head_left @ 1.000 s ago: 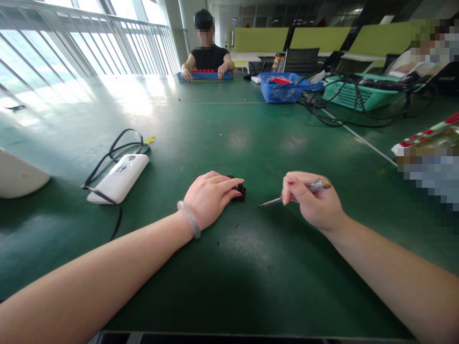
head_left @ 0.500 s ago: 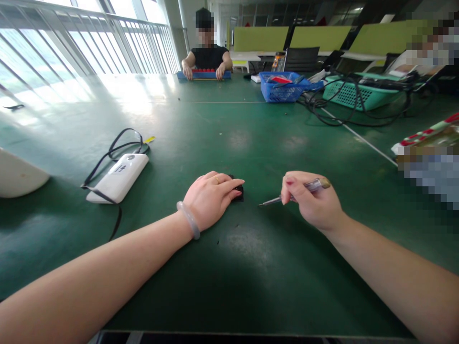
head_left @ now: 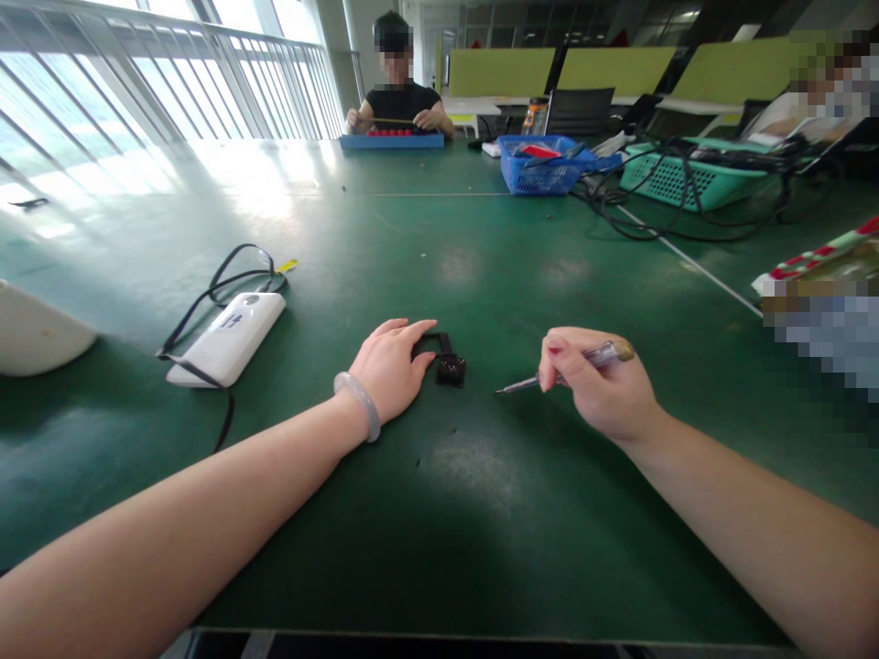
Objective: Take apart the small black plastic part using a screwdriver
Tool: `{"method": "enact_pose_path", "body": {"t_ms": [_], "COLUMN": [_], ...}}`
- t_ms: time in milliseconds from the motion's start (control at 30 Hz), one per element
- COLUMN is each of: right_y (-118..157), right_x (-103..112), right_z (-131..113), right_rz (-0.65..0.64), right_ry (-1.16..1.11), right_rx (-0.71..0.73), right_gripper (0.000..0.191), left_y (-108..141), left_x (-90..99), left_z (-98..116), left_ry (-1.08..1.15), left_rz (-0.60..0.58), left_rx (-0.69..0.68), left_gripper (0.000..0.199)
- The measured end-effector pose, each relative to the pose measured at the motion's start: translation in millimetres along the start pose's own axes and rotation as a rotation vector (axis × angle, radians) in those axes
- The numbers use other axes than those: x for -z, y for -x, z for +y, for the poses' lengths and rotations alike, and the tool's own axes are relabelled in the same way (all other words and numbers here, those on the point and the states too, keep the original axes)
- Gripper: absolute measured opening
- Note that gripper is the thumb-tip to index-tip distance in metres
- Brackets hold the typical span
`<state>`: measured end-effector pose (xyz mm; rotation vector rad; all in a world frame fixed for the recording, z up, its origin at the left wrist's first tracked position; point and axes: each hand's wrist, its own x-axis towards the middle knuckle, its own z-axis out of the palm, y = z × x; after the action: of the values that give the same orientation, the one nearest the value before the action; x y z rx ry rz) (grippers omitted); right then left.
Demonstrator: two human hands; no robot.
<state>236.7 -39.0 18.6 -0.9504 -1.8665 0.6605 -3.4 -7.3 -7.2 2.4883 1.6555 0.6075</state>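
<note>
A small black plastic part (head_left: 450,370) lies on the green table in the middle, with bright metal points on its top. Behind it, a black frame-like piece (head_left: 444,343) reaches toward my left hand (head_left: 391,366), which rests on the table just left of both. The thumb and fingers of that hand are spread apart, the thumb tip close beside the black part. My right hand (head_left: 604,384) is closed around a small screwdriver (head_left: 608,354) with a clear handle. Its tip points left, a little to the right of the black part, and does not touch it.
Two tiny dark bits (head_left: 417,463) lie near my hands. A white power bank (head_left: 233,339) with a black cable is on the left. Beyond are a blue basket (head_left: 539,174), a green basket (head_left: 673,178) with tangled black cables, and a person (head_left: 402,101) at a blue tray.
My left hand has drawn back to the left and spread its fingers, uncovering the black part. My right hand and the screwdriver have hardly moved. The person opposite has lifted a thin stick-like piece.
</note>
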Motion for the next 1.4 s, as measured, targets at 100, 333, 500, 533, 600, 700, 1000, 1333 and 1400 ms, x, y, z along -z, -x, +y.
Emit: {"method": "enact_pose_path", "body": {"t_ms": [100, 333, 500, 533, 600, 700, 1000, 1333, 1400], "right_y": [0, 0, -1, -1, -1, -1, 3, 2, 2], "right_x": [0, 1, 0, 0, 0, 0, 2, -2, -3], "right_z": [-1, -1, -1, -1, -1, -2, 1, -13, -15], "right_rz": [0.002, 0.000, -0.001, 0.000, 0.002, 0.005, 0.004, -0.192, -0.210], "right_ry": [0.004, 0.007, 0.017, 0.018, 0.015, 0.010, -0.062, 0.047, 0.090], "right_rx": [0.004, 0.011, 0.017, 0.019, 0.021, 0.023, 0.055, 0.246, 0.319], "right_gripper": [0.047, 0.047, 0.047, 0.047, 0.047, 0.047, 0.046, 0.025, 0.021], "left_y": [0, 6, 8, 8, 8, 8, 5, 2, 2], "left_x": [0.9, 4.5, 4.4, 4.5, 4.9, 5.6, 2.7, 4.2, 4.1], "left_z": [2, 7, 6, 5, 5, 6, 7, 8, 8], "left_ry": [0.092, 0.344, 0.316, 0.314, 0.314, 0.327, 0.289, 0.241, 0.239], "left_rz": [0.028, 0.002, -0.073, -0.077, -0.084, -0.092, -0.223, -0.188, -0.187], "left_rx": [0.020, -0.257, -0.299, -0.300, -0.297, -0.294, -0.238, -0.181, -0.170], "left_gripper": [0.037, 0.043, 0.050, 0.050, 0.050, 0.051, 0.063, 0.051, 0.045]}}
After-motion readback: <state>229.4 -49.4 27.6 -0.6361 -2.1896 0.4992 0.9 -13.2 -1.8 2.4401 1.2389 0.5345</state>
